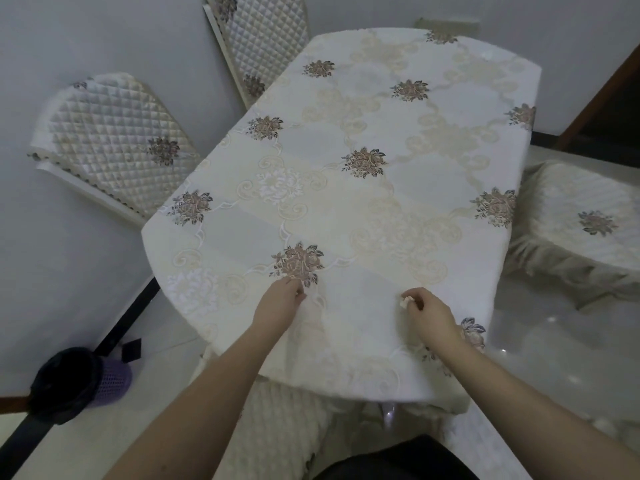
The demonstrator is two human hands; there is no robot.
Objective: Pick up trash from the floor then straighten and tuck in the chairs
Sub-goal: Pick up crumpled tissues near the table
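Trash (406, 301), a small pale scrap, sits pinched in the fingers (417, 301) of the right hand (429, 315) above the desk (450, 237). The left hand (282, 301) looks curled on the cloth, perhaps pinching it. The scrap should stay pinched until it is over the bin (74, 379) on the floor, left.

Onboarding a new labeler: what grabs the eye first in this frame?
The floral tablecloth fills the middle, with both hands at its near edge: the right hand pinches a small pale scrap, the left hand rests beside a flower motif. Next, the dark-lined purple bin on the floor at lower left.
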